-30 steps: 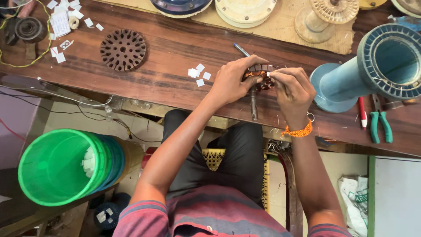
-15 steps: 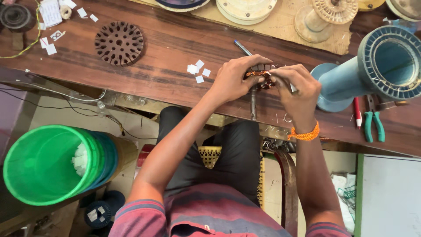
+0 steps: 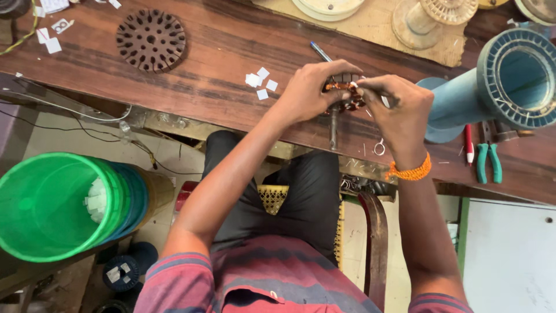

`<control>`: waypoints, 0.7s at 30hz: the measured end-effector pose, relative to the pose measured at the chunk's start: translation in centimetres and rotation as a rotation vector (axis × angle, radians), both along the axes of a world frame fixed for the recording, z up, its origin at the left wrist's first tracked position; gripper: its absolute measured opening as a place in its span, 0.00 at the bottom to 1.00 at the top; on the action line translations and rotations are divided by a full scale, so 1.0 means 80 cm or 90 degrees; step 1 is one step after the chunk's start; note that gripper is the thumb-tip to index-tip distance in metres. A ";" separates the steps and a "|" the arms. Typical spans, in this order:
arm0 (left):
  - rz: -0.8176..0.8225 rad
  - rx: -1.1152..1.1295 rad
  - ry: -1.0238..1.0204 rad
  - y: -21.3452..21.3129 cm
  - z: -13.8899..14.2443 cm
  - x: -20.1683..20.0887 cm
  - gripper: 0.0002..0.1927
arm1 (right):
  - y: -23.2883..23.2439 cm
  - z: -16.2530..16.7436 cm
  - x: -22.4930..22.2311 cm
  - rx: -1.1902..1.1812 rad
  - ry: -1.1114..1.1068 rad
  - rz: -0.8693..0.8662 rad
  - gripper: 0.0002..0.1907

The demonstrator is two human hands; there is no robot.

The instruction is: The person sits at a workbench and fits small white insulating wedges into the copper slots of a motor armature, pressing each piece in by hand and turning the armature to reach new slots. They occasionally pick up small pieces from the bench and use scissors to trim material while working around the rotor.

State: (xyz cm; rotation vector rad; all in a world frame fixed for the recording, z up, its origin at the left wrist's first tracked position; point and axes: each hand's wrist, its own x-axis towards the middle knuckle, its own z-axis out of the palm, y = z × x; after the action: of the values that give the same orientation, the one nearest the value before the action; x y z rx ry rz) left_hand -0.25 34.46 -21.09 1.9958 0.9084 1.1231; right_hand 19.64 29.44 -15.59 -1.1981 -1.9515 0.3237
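Head view, one entry. A small motor rotor (image 3: 346, 95) with copper-coloured windings and a dark shaft is held above the near edge of the wooden workbench (image 3: 220, 69), between both hands. It is gripped from the left by the left hand (image 3: 310, 90), whose fingers are closed around the core. From the right it is met by the right hand (image 3: 399, 107), whose fingertips are pinched at the top of the windings on what appears to be a small white slip, though this is largely hidden. An orange thread bracelet (image 3: 410, 172) is worn on the right wrist.

Just left of the hands, a few white paper squares (image 3: 260, 84) are scattered on the bench. A blue pen (image 3: 320, 51) lies behind the left hand. Further left, a round dark lamination disc (image 3: 150, 39) with slots lies flat. To the right, a large blue-grey tubular former (image 3: 509, 81) lies on its side, with a red-handled tool (image 3: 468, 145) and green-handled pliers (image 3: 488, 162) near it. Cream-coloured spools (image 3: 431, 17) are kept at the far edge. Below the bench, on the left, a stack of buckets, green (image 3: 52, 206) outermost, is seen.
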 end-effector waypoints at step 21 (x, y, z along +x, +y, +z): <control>-0.116 -0.205 0.171 -0.065 0.021 -0.003 0.19 | -0.068 -0.029 0.029 0.004 0.042 0.092 0.08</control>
State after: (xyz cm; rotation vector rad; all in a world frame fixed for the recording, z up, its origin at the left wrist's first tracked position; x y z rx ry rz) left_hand -0.48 29.23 -19.44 1.9389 0.9502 0.5755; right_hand 21.98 24.04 -17.93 -1.0316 -1.9832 0.4258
